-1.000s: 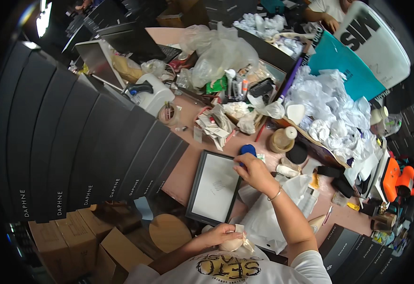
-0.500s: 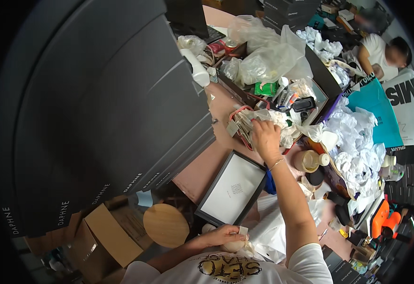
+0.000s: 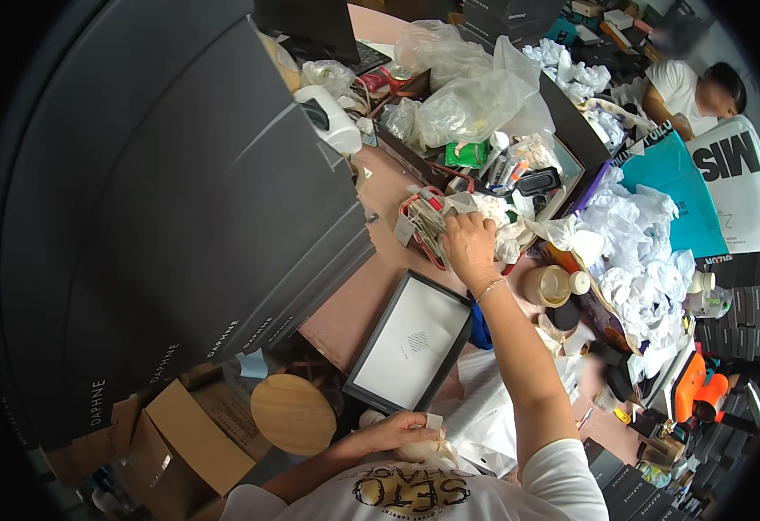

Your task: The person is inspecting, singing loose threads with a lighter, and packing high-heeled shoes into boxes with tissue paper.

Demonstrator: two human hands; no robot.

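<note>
While my left hand (image 3: pixel 394 431) grips a pale wad (image 3: pixel 421 449) near my chest, my right hand (image 3: pixel 469 246) closes its fingers over a far bundle of tags (image 3: pixel 427 226).

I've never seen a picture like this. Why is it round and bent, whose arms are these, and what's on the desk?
No robot here: a person wears a wide fisheye camera on the head, looking down, so edges bend. The arms are that person's own. The right hand reaches out onto a bundle of tags amid clutter on the desk. The left hand, close to the chest, grips a small pale wad. A black picture frame lies between them; crumpled white paper sits on the right.
</note>
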